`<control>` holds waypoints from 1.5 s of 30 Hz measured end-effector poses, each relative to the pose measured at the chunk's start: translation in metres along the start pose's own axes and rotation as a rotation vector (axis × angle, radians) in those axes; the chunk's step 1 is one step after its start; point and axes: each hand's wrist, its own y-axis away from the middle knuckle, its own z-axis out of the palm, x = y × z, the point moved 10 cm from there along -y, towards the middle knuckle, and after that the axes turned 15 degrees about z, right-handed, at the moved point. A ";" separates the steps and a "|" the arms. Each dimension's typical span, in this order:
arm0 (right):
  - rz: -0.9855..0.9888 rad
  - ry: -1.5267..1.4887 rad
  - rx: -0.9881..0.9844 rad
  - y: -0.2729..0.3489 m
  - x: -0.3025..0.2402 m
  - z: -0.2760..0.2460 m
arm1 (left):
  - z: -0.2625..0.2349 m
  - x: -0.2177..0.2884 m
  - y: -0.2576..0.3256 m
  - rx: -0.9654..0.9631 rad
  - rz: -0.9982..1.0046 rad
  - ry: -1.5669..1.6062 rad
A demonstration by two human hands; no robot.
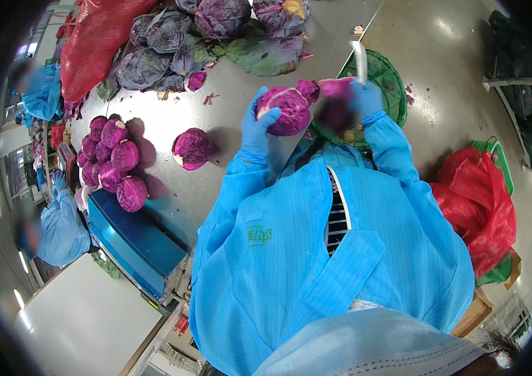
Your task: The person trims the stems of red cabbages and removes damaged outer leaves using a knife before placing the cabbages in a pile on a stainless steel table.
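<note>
My left hand (255, 135) in a blue glove is closed around a red cabbage (288, 113), thumb across its near side. Torn purple leaf pieces (308, 90) stick out at the cabbage's right. My right hand (368, 100), gloved too, is closed on a white curved tool (360, 61) that points up and away; its kind is unclear. A purple leaf (336, 86) is beside the right fingers, and a blurred dark purple patch lies below it. Under and behind the right hand is a green mesh basket (397, 78).
One trimmed cabbage (192, 149) sits alone on the metal table (228, 103). Several more form a pile (112, 153) at left, near a blue metal box (131, 235). Untrimmed cabbages (165, 31) and a red sack (97, 47) lie at the far left. Red bags (475, 200) are at right. Two co-workers stand left.
</note>
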 end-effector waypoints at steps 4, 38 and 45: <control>-0.010 0.496 0.198 0.021 -0.038 -0.034 | -0.013 -0.005 0.000 0.091 -0.025 0.213; -0.294 0.811 0.398 0.045 -0.078 -0.002 | -0.029 -0.044 0.014 0.230 -0.309 0.721; 0.348 0.126 -0.499 0.090 -0.048 0.122 | -0.011 -0.019 0.005 -0.048 -0.104 0.417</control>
